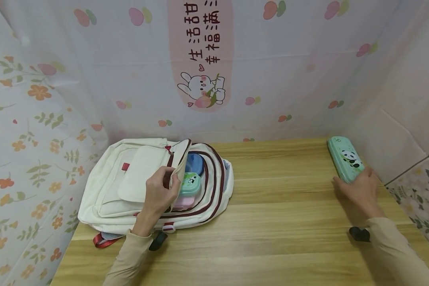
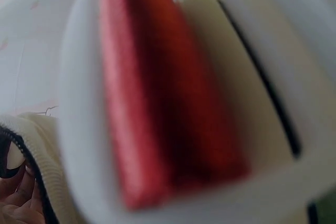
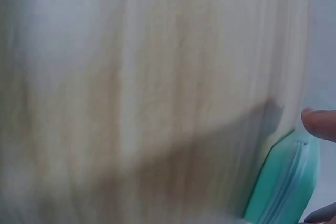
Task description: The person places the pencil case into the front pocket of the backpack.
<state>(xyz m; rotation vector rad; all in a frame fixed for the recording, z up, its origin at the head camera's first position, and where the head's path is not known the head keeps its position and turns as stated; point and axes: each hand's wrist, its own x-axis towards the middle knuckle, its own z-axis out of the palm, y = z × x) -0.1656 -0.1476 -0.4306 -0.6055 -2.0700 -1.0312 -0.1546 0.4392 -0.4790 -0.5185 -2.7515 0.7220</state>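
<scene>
A white backpack (image 1: 107, 186) with dark red trim lies on the table, its front pocket unzipped. My left hand (image 1: 161, 190) pinches the pocket's upper edge and holds it away from the bag. Inside the pocket show a blue round case (image 1: 195, 163), a mint-green panda box (image 1: 191, 183) and a pink item (image 1: 184, 201). A mint-green pencil case (image 1: 346, 159) with a panda picture lies at the table's far right. My right hand (image 1: 362, 188) is at its near end, thumb and fingers spread to either side; whether they touch it I cannot tell.
The wooden table (image 1: 271, 222) reaches the patterned cloth wall (image 1: 289, 79) at the back. More cloth hangs along both sides. A red strap (image 1: 101, 241) sticks out at the backpack's lower left. In the left wrist view, a blurred red strap (image 2: 163, 93) through a white buckle blocks most of the picture.
</scene>
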